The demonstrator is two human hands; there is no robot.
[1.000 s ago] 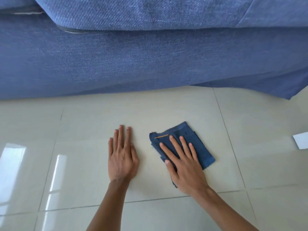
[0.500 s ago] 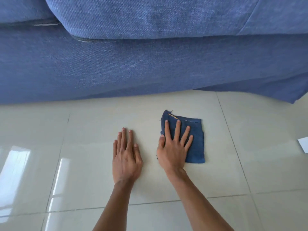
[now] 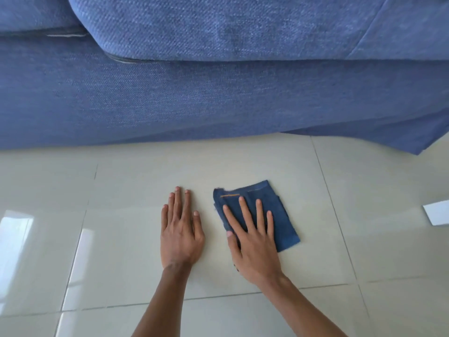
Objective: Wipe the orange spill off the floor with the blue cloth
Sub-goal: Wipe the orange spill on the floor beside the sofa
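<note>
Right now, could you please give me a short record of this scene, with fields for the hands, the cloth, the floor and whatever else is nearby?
left hand: flat on the floor, fingers together, holding nothing
right hand: spread flat, pressing on the cloth
cloth: blue, folded, orange line of stitching near its far edge
floor: glossy pale tiles; no orange spill visible
sofa: blue fabric, beyond the hands
paper: white, at the right edge

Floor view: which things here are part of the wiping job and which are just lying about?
Part of the job:
blue cloth, pressed flat under the right hand
tiled floor
left hand, flat on the tiles

Just there:
blue sofa
white paper at the right edge

No orange spill shows.
</note>
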